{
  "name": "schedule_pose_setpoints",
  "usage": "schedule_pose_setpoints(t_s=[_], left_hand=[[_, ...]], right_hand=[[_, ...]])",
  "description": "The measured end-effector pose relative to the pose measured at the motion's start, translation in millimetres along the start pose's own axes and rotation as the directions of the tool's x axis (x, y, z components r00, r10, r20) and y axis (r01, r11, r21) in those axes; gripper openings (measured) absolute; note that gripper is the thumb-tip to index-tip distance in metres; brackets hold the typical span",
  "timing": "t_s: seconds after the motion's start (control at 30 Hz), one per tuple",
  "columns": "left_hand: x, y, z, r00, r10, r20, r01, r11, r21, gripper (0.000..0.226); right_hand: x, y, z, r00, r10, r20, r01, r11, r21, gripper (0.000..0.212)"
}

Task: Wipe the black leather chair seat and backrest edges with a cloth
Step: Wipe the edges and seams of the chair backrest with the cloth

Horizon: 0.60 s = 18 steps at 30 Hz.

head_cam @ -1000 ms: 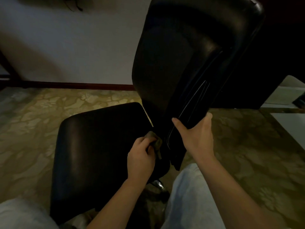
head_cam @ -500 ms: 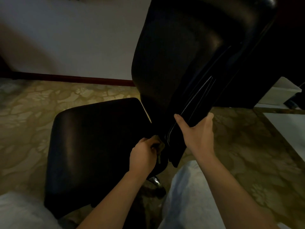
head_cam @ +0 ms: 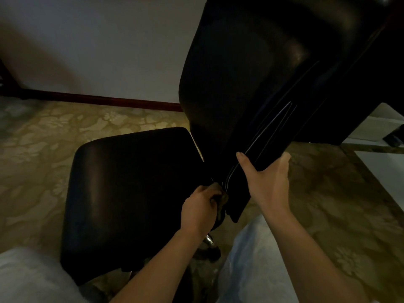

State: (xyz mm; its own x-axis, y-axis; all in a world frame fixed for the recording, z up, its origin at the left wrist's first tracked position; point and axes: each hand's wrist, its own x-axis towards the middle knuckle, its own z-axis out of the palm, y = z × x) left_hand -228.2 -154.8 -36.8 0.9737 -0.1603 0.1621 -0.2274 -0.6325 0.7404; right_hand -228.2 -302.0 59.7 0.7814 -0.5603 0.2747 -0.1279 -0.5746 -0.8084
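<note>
Head view: your left hand (head_cam: 197, 209) grips the cloth (head_cam: 220, 199) at the gap where seat (head_cam: 131, 182) meets backrest (head_cam: 251, 84). Your right hand (head_cam: 267, 182) clasps the backrest's lower edge, thumb in front. Beyond: patterned carpet (head_cam: 43, 138), wall (head_cam: 98, 44).

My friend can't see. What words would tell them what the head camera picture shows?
A person's left hand holds a crumpled cloth against the crease between a black chair's seat and backrest, while the right hand grips the backrest's lower side edge. Patterned carpet lies underneath.
</note>
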Motion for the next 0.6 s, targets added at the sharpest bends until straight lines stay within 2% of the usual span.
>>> schedule_pose_setpoints(t_s=[0.07, 0.27, 0.37, 0.5, 0.6], left_hand=[[-5, -14, -4, 1.0, -0.016, 0.026, 0.016, 1.0, 0.009, 0.034], [6, -2, -30, 0.992, 0.021, -0.125, -0.045, 0.98, -0.196, 0.03], [16, 17, -26, 0.987, -0.036, -0.154, -0.01, 0.959, -0.283, 0.03], [15, 21, -4, 0.985, -0.132, -0.114, 0.089, 0.942, -0.323, 0.032], [6, 9, -1, 0.991, -0.122, 0.047, 0.128, 0.976, -0.175, 0.037]], right_hand=[[0, 1, 0, 1.0, -0.009, 0.008, 0.009, 1.0, -0.002, 0.079], [-2, -2, 1, 1.0, 0.016, -0.012, -0.016, 0.999, 0.028, 0.081], [-2, -2, 1, 1.0, 0.031, -0.002, -0.031, 0.999, 0.031, 0.08], [-1, -2, -1, 1.0, 0.017, 0.018, -0.017, 1.0, 0.025, 0.081], [0, -1, -2, 1.0, 0.011, 0.026, -0.011, 1.0, 0.023, 0.082]])
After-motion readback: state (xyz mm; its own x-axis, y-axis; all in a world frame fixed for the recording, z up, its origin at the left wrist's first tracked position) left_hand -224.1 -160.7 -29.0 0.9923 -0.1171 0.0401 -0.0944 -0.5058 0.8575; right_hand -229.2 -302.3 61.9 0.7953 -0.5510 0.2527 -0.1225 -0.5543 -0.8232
